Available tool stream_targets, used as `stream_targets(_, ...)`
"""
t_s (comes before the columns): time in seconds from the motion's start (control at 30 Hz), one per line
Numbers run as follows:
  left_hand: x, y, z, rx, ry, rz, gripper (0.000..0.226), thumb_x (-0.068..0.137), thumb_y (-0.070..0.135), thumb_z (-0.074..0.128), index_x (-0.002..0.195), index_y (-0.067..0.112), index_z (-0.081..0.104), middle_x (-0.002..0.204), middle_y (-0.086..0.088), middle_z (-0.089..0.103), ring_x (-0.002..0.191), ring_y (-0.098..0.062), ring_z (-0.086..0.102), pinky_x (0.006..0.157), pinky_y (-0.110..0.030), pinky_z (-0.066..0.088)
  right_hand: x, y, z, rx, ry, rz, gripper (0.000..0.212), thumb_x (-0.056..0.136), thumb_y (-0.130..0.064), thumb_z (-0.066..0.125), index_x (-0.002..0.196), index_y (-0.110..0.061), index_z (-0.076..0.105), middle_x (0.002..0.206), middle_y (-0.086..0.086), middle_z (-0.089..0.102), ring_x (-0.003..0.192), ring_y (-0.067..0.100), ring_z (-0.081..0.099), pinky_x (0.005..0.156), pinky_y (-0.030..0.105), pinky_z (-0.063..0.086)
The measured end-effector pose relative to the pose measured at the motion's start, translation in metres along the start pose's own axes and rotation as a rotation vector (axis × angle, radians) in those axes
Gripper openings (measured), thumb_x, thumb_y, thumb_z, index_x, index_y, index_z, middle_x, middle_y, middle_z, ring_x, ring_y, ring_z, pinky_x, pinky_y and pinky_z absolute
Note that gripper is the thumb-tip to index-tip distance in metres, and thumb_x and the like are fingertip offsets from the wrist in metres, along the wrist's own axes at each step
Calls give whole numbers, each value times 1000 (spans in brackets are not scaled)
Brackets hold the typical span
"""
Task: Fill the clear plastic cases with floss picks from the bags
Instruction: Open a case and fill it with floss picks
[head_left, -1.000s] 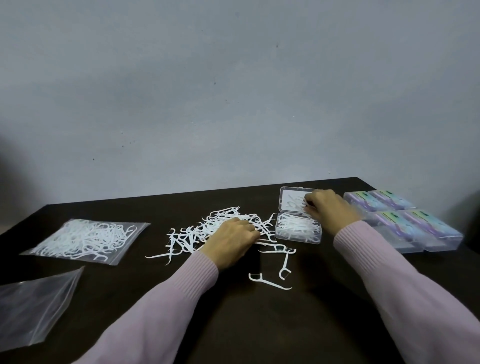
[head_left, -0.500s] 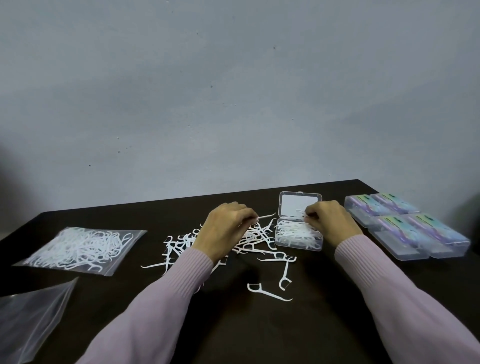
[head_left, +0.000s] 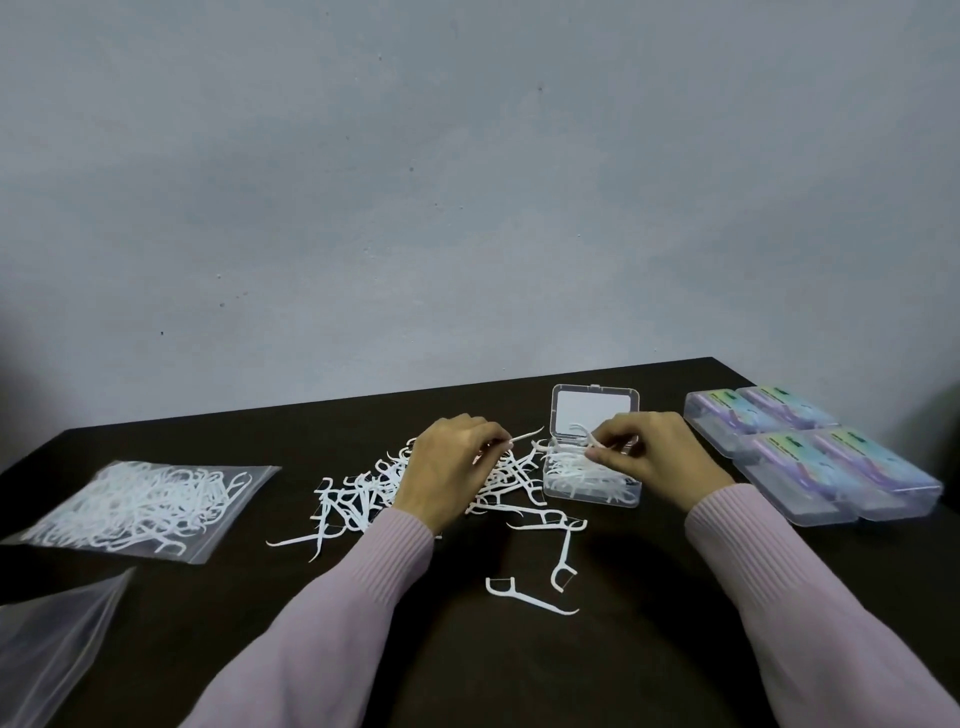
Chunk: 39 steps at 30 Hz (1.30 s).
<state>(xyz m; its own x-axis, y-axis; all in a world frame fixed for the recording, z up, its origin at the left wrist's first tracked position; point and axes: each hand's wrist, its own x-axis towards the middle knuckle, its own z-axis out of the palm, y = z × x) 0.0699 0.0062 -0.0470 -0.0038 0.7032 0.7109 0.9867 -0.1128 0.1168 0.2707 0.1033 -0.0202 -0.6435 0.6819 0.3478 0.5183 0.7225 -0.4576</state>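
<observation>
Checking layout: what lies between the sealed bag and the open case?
Head view: the loose pile of floss picks between full bag and open case, with the left hand over it.

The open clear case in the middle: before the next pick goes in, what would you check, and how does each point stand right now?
1. Lid of the open case up and out of the way: ok.
2. Room left in the case: ok, picks lie below the rim.
3. Left hand has a pick in its grip: ok, a tip sticks out.
4. Right hand free over the case: not ok, it pinches a pick.
5. Loose pile within reach: ok.
6. Pick count inside: cannot tell.
</observation>
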Motion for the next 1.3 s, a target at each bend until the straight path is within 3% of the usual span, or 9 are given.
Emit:
stream_targets(0.23,-5,-3,5,5,-33,6,3,81,17,73,83,17,72,74,6,70,65,-13,63,62,-31,53,4,12,2,-112,-157,32,27,83,-24,64,106,-11,66,100,2,62,69,1,48,63,7,38)
stream_targets(0.37,-5,-1,7,1,-51,20,6,77,12,76,81,15,72,72,4,70,64,-15,64,62,-31,52,4,15,1,-123,-135,56,33,83,-23,65,115,-15,63,105,4,66,78,4,53,79,15,46)
stream_targets(0.5,-6,-3,10,11,-65,23,5,77,12,75,80,15,72,70,3,69,63,-17,63,64,-30,50,2,14,1,-118,-66,77,26,81,-24,68,106,-21,64,100,1,69,83,6,62,85,24,52)
stream_targets(0.6,-6,-5,11,37,-96,-6,5,84,18,69,88,16,73,78,2,71,75,-19,65,75,-33,45,1,14,2,-151,-75,69,21,82,-27,66,102,-23,65,101,-2,68,83,5,60,84,23,52)
stream_targets(0.7,-7,-4,13,71,-138,-75,21,94,30,56,107,22,70,101,8,70,100,-12,58,94,-27,29,1,13,2,-173,-82,73,19,83,-29,64,102,-26,67,103,-2,67,85,7,59,84,26,53)
stream_targets(0.87,-5,4,16,67,-187,-157,30,99,35,43,119,26,64,119,15,64,114,-4,48,109,-29,13,-1,18,-2,-109,69,145,14,86,-25,62,99,-20,66,95,-3,64,83,9,58,81,25,52)
stream_targets(1.03,-1,21,19,-249,-209,-270,36,96,37,49,127,21,59,122,4,63,115,-8,52,100,-27,38,-2,26,-2,105,25,354,9,85,-19,64,90,-16,58,87,1,63,77,11,58,71,20,48)
stream_targets(1.17,-2,33,24,-333,-259,-323,38,93,36,55,127,17,60,123,4,64,114,-9,57,101,-31,43,-3,29,-3,364,-115,505,7,85,-10,62,84,-14,56,79,3,63,68,12,61,56,17,49)
stream_targets(1.3,-5,39,29,-293,-218,-325,35,94,33,56,125,20,61,124,5,64,113,-9,57,99,-30,44,-3,30,-3,404,-77,518,8,83,-4,62,87,-9,59,77,6,64,66,13,61,54,17,46)
